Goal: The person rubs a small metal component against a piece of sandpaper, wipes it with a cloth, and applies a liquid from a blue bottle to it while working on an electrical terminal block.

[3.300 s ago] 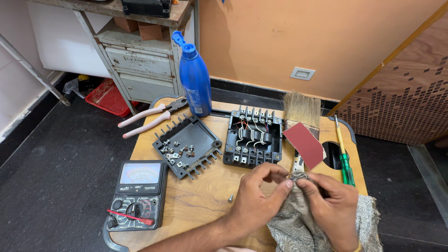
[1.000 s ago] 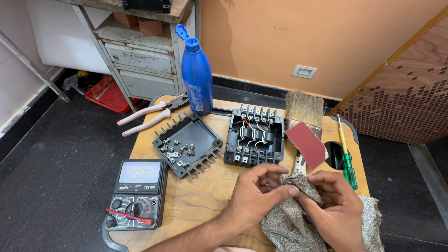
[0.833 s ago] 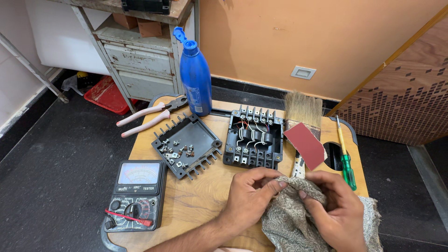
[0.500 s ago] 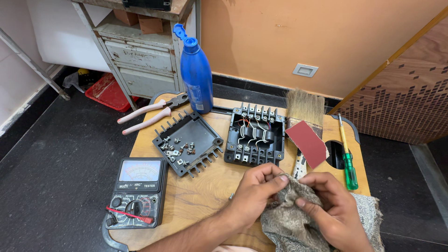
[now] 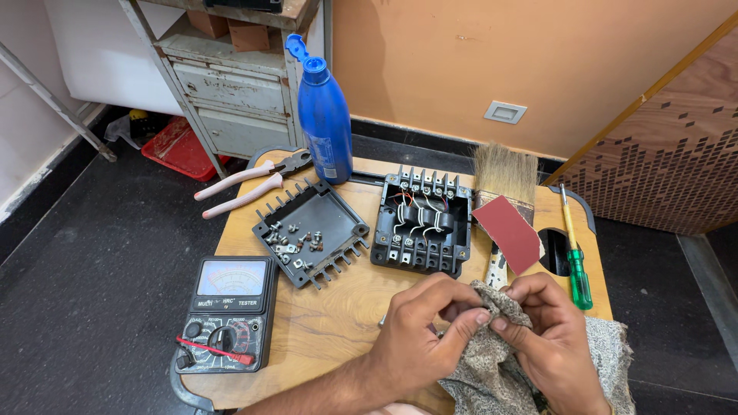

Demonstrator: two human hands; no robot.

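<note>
**Both hands pinch a cloth at the table's near edge**

The small wooden table (image 5: 338, 307) stands on a dark floor (image 5: 92, 253). At its near edge, toward the right corner, the left hand (image 5: 419, 334) and right hand (image 5: 550, 338) meet, fingers closed on a fold of the speckled grey cloth (image 5: 492, 369); the rest of it drapes down over the near edge. Whether anything small sits inside the fold, I cannot tell.

At the near left corner lies a black meter (image 5: 224, 311) with a dial. Mid-table sits a shallow black cover (image 5: 311, 230), used as a tray, holding loose screws (image 5: 292, 242). Just right of it stands an open black terminal box (image 5: 423, 223) with white wires and a row of terminals inside. Right again, a piece of red sandpaper (image 5: 509, 229) lies over a brush (image 5: 503, 173), and a green screwdriver (image 5: 576, 265) lies along the right edge beside a hole in the top.

At the far edge stand a blue bottle (image 5: 324, 115) and, at the far left corner, pink-handled pliers (image 5: 246, 184). Beyond are a worn grey metal cabinet (image 5: 231, 84), a red tray (image 5: 178, 146) on the floor and an orange wall (image 5: 500, 54).
</note>
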